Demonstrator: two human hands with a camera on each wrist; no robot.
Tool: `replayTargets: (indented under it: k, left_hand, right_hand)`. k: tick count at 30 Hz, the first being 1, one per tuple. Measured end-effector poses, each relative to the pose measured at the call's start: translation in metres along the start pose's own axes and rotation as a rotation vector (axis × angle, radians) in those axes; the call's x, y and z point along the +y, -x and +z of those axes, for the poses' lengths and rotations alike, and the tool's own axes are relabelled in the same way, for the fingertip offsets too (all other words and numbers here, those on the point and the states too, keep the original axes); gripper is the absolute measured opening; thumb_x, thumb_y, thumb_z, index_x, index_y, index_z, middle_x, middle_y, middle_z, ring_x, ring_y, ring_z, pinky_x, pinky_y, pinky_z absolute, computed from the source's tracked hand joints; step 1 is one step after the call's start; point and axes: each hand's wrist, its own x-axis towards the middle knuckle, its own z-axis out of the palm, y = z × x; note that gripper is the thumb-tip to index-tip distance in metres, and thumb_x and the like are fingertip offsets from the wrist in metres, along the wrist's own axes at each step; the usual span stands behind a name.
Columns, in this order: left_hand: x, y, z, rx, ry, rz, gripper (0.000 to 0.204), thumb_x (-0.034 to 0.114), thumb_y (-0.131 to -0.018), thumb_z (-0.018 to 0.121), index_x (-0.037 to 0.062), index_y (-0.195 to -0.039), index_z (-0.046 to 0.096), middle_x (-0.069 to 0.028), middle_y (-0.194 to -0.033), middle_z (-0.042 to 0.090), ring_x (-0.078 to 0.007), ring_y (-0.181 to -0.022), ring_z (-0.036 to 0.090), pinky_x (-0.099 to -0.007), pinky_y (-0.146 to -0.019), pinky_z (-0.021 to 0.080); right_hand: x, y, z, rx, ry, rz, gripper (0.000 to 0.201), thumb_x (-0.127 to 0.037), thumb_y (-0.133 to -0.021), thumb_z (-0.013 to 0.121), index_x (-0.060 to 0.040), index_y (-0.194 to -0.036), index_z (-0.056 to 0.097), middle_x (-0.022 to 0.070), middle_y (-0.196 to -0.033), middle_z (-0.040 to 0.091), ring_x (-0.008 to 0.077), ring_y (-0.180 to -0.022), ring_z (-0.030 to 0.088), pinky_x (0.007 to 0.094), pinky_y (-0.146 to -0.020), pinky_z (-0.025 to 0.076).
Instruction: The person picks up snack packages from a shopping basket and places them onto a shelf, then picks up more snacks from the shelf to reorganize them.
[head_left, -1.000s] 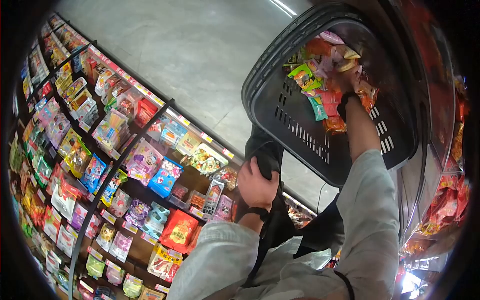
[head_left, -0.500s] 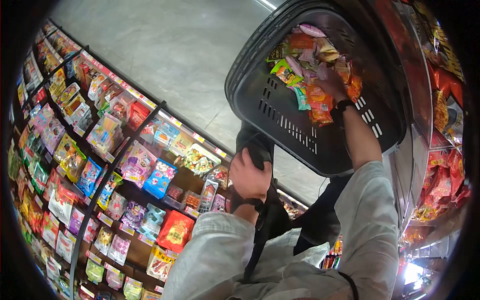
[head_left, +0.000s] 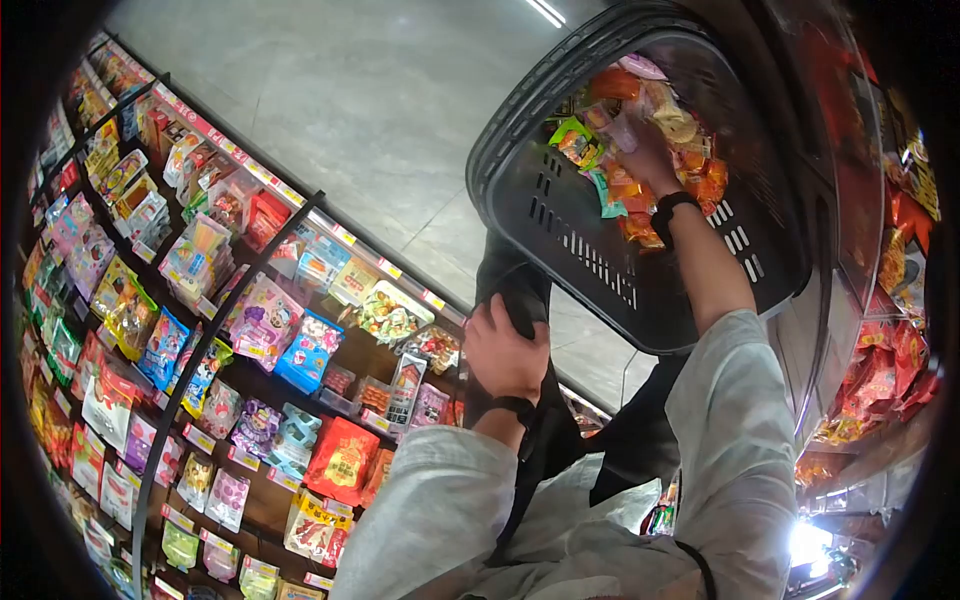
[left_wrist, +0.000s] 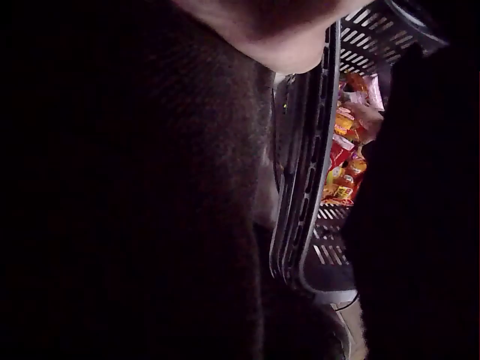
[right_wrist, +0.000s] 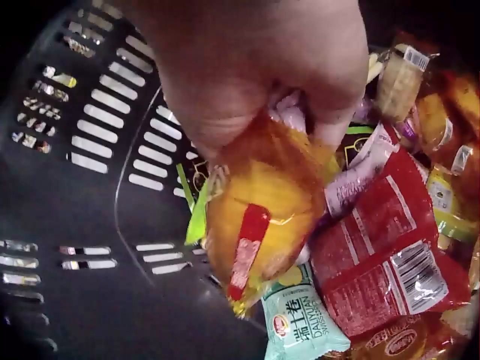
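Observation:
My right hand (head_left: 652,165) reaches down into a black shopping basket (head_left: 690,310). Its thumb and fingers pinch a lilac snack packet (right_wrist: 287,112), mostly hidden by the hand in the right wrist view. Just below the fingertips is an orange see-through snack packet (right_wrist: 274,199) with a red label. A turquoise packet (right_wrist: 300,322) and a red packet with a barcode (right_wrist: 375,244) lie beside it, and a green packet (head_left: 577,143) sits at the pile's left. My left hand (head_left: 507,347) rests on my dark-trousered knee, fingers draped over it.
Shelves of bagged sweets (head_left: 275,315) with a price rail run along the left. Grey floor (head_left: 380,130) lies between them and the basket. At the right stands a clear-sided display (head_left: 840,330) with red packets (head_left: 880,370).
My right hand has shifted leftward over the pile. The orange packet now shows where pink-red packets lay on top earlier. My left hand stays on the knee.

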Motion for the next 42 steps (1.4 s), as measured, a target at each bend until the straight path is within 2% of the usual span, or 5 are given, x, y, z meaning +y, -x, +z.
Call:
replayTargets:
  k: [4,10,19,39,42]
  left_hand:
    - [-0.004,0.0,0.001,-0.022,0.031,-0.041,0.067,0.036,-0.077,0.074,0.0058,-0.135,0.058,-0.02,-0.128,0.06,-0.0412,-0.118,0.059,-0.052,-0.1,0.048]
    - [-0.017,0.002,0.005,-0.016,0.075,-0.039,0.069,0.036,-0.077,0.074,0.0055,-0.136,0.057,-0.0219,-0.129,0.06,-0.0421,-0.12,0.058,-0.0542,-0.102,0.047]
    - [-0.024,-0.002,0.0,-0.026,0.03,-0.04,0.069,0.039,-0.078,0.077,0.0056,-0.136,0.058,-0.0192,-0.129,0.06,-0.0405,-0.119,0.059,-0.0509,-0.101,0.048]
    - [-0.014,-0.011,-0.01,-0.004,0.068,-0.014,0.069,0.036,-0.078,0.074,0.0069,-0.138,0.056,-0.0206,-0.13,0.059,-0.0413,-0.118,0.058,-0.0535,-0.101,0.047]
    - [-0.013,-0.013,-0.009,0.011,0.089,-0.017,0.068,0.035,-0.078,0.074,0.0064,-0.137,0.056,-0.0212,-0.129,0.059,-0.0417,-0.117,0.058,-0.0537,-0.099,0.048]
  right_hand:
    - [0.013,-0.014,0.037,0.074,0.04,0.167,0.106,-0.028,-0.075,0.084,-0.0271,-0.163,0.026,0.0272,-0.164,0.022,0.0524,-0.148,0.03,0.0594,-0.114,0.039]
    - [-0.043,-0.038,0.04,0.013,0.27,0.44,0.113,-0.049,-0.076,0.086,-0.0355,-0.164,0.016,0.0256,-0.168,0.009,0.056,-0.144,0.034,0.0653,-0.11,0.039]
    - [-0.071,-0.067,0.038,0.081,0.323,0.429,0.09,-0.042,-0.081,0.085,-0.0379,-0.156,0.036,0.0196,-0.159,0.031,0.0443,-0.136,0.05,0.0503,-0.102,0.054]
    - [-0.079,-0.026,0.058,0.516,-0.052,-0.008,0.065,-0.026,-0.078,0.081,-0.0034,-0.133,0.055,0.0252,-0.131,0.057,0.0451,-0.122,0.056,0.0519,-0.099,0.051]
    - [-0.09,-0.023,0.048,0.369,-0.098,-0.134,0.061,-0.021,-0.077,0.082,-0.0072,-0.131,0.057,0.0219,-0.128,0.059,0.0447,-0.116,0.059,0.0502,-0.098,0.051]
